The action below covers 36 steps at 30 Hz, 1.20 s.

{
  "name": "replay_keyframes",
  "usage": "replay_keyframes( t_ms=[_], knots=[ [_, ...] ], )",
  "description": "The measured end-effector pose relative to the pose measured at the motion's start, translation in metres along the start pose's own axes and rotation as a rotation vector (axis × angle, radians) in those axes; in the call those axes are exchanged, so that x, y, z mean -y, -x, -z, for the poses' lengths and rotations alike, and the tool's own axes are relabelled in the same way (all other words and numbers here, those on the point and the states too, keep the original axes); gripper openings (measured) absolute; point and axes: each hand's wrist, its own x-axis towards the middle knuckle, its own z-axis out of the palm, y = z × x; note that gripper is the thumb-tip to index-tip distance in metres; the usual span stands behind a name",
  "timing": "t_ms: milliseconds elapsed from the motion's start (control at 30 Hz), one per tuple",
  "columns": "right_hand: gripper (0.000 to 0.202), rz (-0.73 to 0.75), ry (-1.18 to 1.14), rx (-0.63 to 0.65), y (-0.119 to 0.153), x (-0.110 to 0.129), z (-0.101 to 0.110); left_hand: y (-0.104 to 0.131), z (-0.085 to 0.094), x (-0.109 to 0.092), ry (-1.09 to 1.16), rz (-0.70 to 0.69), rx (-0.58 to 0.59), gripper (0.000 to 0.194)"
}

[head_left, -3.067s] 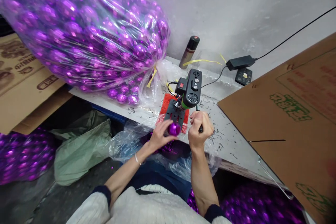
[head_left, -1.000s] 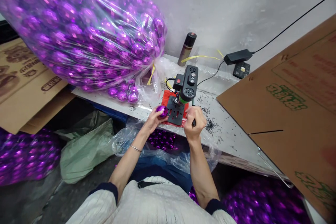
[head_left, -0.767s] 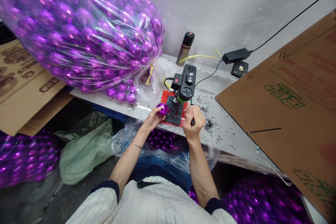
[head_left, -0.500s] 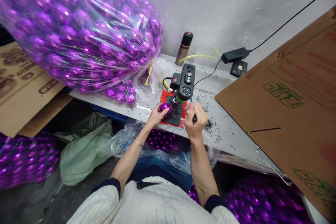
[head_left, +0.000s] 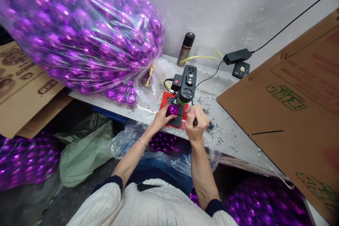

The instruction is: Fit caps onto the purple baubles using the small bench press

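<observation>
Between the fingers and thumb of my left hand (head_left: 162, 118) is a shiny purple faceted ball (head_left: 172, 110). The ball sits just below the head of a small black bench drill press (head_left: 187, 84), over its dark base plate (head_left: 175, 121). Whether a bit touches the ball is hidden by the head. My right hand (head_left: 196, 122) is closed around the black-knobbed lever handle (head_left: 195, 122) at the machine's right side. Red sheeting (head_left: 164, 99) lies under the base.
A big clear bag of purple balls (head_left: 92, 39) fills the left of the bench. Behind the machine stand a spray can (head_left: 185, 49) and a power adapter (head_left: 237, 56). A cardboard box (head_left: 291, 113) is at the right. Black shavings (head_left: 210, 126) litter the bench. Below hangs an open plastic bag (head_left: 124, 144).
My left hand has moved the ball right, from the plate's left side to under the machine's head. My right hand stays on the lever, shifted very slightly.
</observation>
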Motion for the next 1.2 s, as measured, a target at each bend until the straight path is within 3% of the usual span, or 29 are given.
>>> replay_keyframes(
  t_ms=[200,533,900,1200],
  knots=[
    [0.028,-0.024,-0.022,-0.008,-0.002,0.000,-0.001,0.004,0.001,0.005,-0.035,-0.082,0.056,0.062],
    [0.027,-0.039,-0.045,0.004,0.000,0.001,0.001,-0.003,-0.021,0.016,-0.142,-0.229,-0.025,0.063],
    [0.023,0.150,0.014,-0.033,0.038,-0.018,-0.014,-0.001,-0.025,0.025,-0.116,-0.231,-0.025,0.061],
    [0.021,0.121,-0.025,-0.082,0.048,-0.025,-0.023,-0.001,-0.024,0.027,-0.133,-0.253,-0.019,0.062]
  ],
)
